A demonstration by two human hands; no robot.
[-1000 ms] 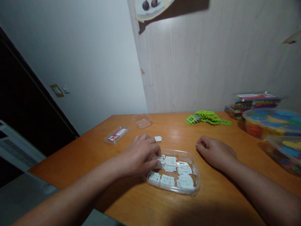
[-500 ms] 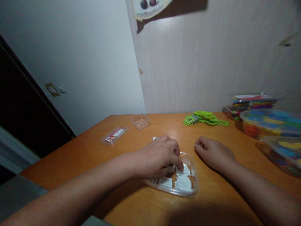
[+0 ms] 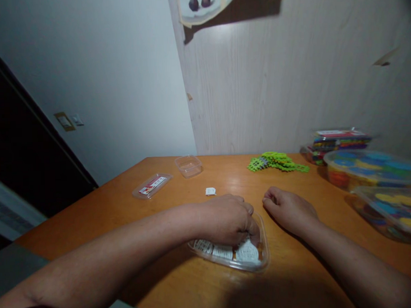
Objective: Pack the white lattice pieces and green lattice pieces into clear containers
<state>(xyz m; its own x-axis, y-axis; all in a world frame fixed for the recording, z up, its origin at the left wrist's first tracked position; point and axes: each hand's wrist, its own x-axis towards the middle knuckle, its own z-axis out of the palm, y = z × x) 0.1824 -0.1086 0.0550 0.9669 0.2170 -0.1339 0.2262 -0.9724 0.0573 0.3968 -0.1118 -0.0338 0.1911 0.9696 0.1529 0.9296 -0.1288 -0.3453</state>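
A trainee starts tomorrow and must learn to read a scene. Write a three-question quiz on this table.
1. True or false: the left hand lies in the clear tray, over the white pieces.
2. What lies on the table beyond the right hand? A. green pieces B. scissors C. a mug
3. Which is nearer the tray: the lone white piece or the empty tub?
Key: 1 true; 2 A; 3 the lone white piece.
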